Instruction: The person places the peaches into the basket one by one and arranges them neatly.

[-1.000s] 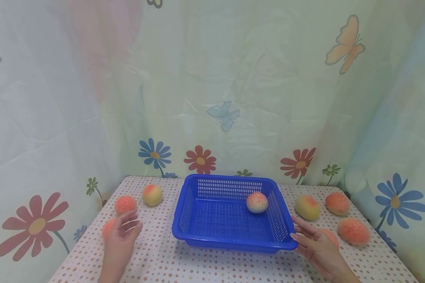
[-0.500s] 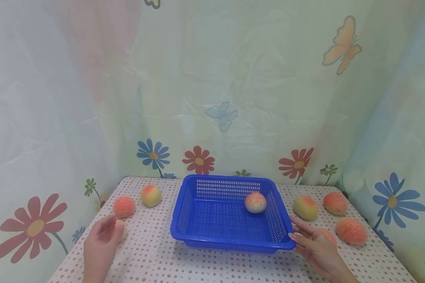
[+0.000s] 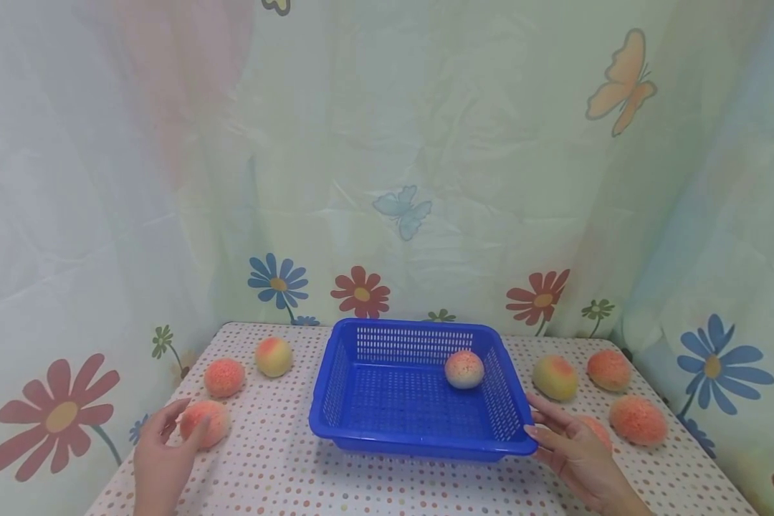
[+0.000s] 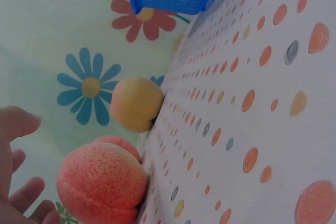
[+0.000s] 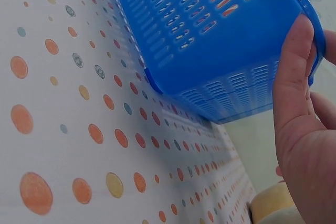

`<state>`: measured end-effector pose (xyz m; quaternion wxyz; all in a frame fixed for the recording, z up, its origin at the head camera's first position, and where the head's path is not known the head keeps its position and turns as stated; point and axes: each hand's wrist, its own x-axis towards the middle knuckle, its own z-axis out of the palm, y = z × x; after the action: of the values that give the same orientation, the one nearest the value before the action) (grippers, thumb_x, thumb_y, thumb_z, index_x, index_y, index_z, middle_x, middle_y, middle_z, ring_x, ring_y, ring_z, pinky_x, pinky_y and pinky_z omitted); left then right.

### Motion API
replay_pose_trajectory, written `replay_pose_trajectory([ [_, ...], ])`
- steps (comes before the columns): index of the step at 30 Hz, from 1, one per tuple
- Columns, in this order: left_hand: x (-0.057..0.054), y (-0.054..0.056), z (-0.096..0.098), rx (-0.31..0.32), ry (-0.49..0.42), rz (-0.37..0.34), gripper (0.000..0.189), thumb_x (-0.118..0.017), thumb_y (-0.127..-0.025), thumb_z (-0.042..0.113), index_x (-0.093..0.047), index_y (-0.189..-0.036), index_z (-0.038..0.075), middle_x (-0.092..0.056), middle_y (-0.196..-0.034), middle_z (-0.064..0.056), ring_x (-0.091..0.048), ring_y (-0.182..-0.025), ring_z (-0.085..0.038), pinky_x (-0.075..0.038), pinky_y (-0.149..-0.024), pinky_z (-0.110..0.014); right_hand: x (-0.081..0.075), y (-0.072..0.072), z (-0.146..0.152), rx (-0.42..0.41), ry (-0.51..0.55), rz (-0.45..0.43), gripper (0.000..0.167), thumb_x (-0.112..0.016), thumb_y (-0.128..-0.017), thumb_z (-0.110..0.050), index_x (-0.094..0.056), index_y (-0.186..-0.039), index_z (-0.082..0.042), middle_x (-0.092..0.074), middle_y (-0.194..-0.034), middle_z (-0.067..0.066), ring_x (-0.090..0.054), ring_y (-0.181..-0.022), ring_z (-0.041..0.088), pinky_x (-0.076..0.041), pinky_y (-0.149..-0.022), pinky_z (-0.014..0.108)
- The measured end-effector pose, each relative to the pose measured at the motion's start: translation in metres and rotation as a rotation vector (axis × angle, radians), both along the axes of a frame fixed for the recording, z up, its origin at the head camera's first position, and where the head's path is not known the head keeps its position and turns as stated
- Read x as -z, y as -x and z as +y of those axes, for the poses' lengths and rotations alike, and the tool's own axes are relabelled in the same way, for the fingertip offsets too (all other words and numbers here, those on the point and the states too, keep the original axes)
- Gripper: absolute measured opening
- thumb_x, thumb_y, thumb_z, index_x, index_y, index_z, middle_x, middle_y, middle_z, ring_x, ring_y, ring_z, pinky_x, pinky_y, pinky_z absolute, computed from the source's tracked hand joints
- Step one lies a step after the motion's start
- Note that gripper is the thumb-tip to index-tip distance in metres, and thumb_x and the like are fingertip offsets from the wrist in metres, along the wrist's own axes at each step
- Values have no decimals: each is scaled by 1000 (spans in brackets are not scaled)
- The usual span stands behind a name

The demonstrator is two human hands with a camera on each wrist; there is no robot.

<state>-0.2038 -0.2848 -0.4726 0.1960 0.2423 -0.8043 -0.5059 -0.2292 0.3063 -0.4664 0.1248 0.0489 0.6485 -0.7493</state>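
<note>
My left hand point(image 3: 161, 459) is beside a pink peach point(image 3: 209, 423) at the table's left, its fingers loosely bent and spread. In the left wrist view a gap shows between the fingers and that peach point(image 4: 102, 184). My right hand point(image 3: 580, 455) pinches the rim of a blue plastic basket point(image 3: 419, 438) near its front right corner; the right wrist view has the thumb point(image 5: 299, 40) on the rim and other fingers behind it. Inside the basket, a pink and cream peach point(image 3: 464, 370) lies toward the right.
Behind the left peach lie another pink peach point(image 3: 224, 378) and a yellow one point(image 3: 274, 357). Right of the basket are a yellow-green peach point(image 3: 555, 378) and several pink ones point(image 3: 638, 421), one partly behind my right hand. A patterned curtain point(image 3: 400, 143) surrounds the dotted tabletop point(image 3: 284, 473).
My left hand has moved left and a little nearer, uncovering the front left peach. My right hand stays on the basket rim. The whole view has shifted slightly.
</note>
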Motion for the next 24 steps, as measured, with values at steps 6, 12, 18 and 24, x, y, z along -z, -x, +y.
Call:
replay_pose_trajectory([
  [6,4,5,-7,40,-19,-74,79,-76,-92,30,-37,-156,6,-29,-160,-31,-29,-146,-54,-35,-117,-67,-1,0,0,4,9,-8,62,-66,-101,-22,-41,-157,-32,-67,-121,-4,-70,-111,17,-60,-99,35],
  [12,11,7,-13,80,-58,-165,100,-80,-88,45,-24,-162,7,-24,-161,-33,-29,-144,-55,-35,-116,-69,-1,0,0,5,4,-10,59,-66,-101,-22,-44,-154,-34,-68,-120,-5,-70,-110,17,-60,-98,34],
  [18,18,12,-15,89,-69,-194,106,-82,-84,49,-23,-162,8,-24,-158,-32,-35,-139,-51,-41,-112,-67,0,0,0,-4,17,-5,54,-65,-102,-21,-48,-150,-38,-67,-119,-5,-70,-109,16,-60,-98,34],
  [24,21,16,-19,120,-64,-192,107,-83,-84,47,-22,-162,7,-25,-159,-32,-37,-140,-51,-43,-111,-65,0,0,0,-12,31,4,49,-65,-102,-20,-53,-145,-40,-68,-119,-4,-70,-109,17,-60,-99,35],
])
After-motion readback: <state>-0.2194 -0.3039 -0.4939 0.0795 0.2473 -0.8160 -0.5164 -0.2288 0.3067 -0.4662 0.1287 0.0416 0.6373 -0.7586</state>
